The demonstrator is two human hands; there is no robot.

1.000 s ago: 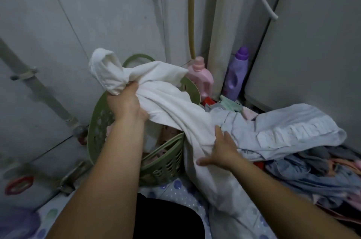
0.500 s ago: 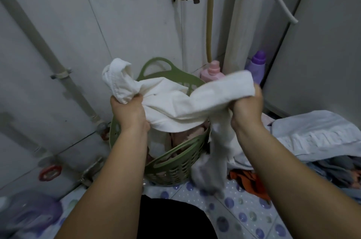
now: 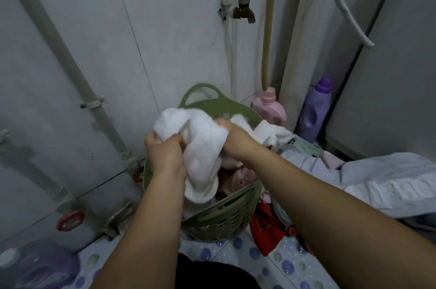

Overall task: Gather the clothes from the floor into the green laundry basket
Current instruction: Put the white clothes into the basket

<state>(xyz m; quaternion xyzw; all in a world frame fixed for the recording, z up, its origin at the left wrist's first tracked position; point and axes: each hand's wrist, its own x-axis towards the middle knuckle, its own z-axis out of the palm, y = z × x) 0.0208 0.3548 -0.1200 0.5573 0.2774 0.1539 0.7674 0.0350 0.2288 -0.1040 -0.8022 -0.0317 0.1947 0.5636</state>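
White cloth (image 3: 203,147) bunched over basket (image 3: 226,215); both hands' fingers seemingly clenched.

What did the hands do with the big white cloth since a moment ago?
The right hand let go of the floor pile, took hold of the white cloth, then came in close to the left hand. Together they bunched the cloth and lowered it over the green basket. The left hand gripped it throughout. Basket and pink bottle stayed put.
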